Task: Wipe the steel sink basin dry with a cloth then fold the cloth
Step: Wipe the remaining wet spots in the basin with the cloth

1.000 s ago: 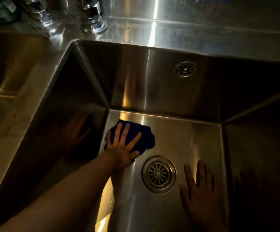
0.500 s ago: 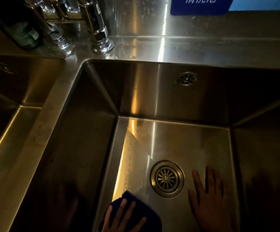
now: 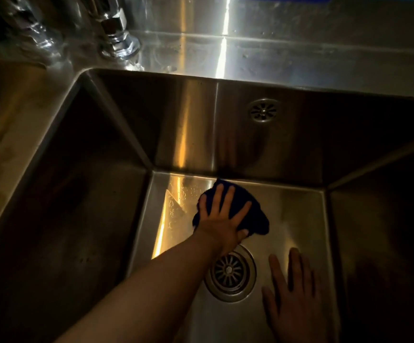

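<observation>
Left hand (image 3: 222, 219), fingers spread flat, presses the cloth (image 3: 258, 219) just beyond the drain (image 3: 230, 272), right hand (image 3: 295, 300) lying flat beside the drain, and that cloth looks soft, light and bunched, best pinched by a loose edge.

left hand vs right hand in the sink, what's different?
The left hand presses on the dark blue cloth; the right hand rests bare on the basin floor. The left hand is beyond the drain, near the back wall; the right hand is nearer the person, right of the drain. Left hand's fingers are spread wide; the right hand's lie closer. Shared: both open, palms down, same basin.
</observation>
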{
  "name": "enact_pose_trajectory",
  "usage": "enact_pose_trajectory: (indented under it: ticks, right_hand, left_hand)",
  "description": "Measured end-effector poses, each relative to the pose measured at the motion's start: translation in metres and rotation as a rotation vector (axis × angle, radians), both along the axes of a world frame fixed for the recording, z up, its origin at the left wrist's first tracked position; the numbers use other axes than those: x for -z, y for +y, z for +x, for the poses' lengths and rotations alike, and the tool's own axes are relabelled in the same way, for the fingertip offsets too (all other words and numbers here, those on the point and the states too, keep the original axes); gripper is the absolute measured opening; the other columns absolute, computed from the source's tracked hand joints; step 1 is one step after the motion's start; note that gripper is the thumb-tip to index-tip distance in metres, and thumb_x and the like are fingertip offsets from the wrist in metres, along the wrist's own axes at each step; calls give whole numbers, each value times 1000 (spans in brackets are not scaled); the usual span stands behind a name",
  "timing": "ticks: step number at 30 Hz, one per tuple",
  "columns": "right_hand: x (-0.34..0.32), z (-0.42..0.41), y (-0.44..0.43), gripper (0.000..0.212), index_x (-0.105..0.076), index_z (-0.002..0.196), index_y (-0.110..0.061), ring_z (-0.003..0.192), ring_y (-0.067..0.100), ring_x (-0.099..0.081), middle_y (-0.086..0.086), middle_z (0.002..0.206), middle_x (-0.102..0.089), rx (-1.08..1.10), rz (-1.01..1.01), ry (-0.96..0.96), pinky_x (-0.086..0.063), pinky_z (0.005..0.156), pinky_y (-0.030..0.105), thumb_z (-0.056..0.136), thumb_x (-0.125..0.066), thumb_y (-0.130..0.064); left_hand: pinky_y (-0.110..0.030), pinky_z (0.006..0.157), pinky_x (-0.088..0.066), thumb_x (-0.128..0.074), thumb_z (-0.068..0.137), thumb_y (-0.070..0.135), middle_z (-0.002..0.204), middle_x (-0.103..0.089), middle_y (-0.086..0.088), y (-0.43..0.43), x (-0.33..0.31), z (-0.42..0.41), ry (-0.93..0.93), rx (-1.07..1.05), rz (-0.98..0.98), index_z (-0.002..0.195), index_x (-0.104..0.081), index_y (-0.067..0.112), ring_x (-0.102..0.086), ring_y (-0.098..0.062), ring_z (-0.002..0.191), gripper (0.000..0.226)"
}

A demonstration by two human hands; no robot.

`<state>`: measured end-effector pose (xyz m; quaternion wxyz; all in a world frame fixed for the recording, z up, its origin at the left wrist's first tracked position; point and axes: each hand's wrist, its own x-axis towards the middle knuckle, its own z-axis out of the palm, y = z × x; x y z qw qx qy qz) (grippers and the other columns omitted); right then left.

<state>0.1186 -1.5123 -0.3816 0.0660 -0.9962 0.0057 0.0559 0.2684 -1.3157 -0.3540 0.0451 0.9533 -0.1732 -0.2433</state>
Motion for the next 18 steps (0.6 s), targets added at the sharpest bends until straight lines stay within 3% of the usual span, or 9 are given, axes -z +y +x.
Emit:
enact_pose_trajectory:
  ticks: [4,9,14,18]
  right_hand:
    - [-3,0,3,63,-43,141,-29,143,34,-26,14,155,-30,7,14,-22,-24,110,52,92,-21,-59]
    - [-10,1,5,62,-39,142,-29,141,35,-27,15,154,-31,2,43,-16,-24,110,52,93,-16,-60]
    - [-12,1,4,62,-38,143,-29,144,34,-23,15,156,-27,5,62,36,-23,111,53,92,-18,-59]
    - [-12,2,2,62,-34,146,-31,147,33,-15,14,158,-21,-3,52,113,-20,113,53,93,-18,-59]
  left_hand:
    - [-59,107,20,-32,95,55,158,21,-5,-8,1,16,-132,19,-57,149,-2,42,35,-27,138,63]
    - [-56,110,14,-27,94,57,160,17,0,54,6,17,-169,0,7,146,3,49,29,-25,142,61]
    - [-53,112,13,-25,93,61,157,24,4,127,4,14,-94,-255,90,143,6,54,32,-22,139,59]
    - [-54,109,21,-21,92,64,153,34,4,125,1,9,-12,-246,107,140,15,57,41,-22,134,61]
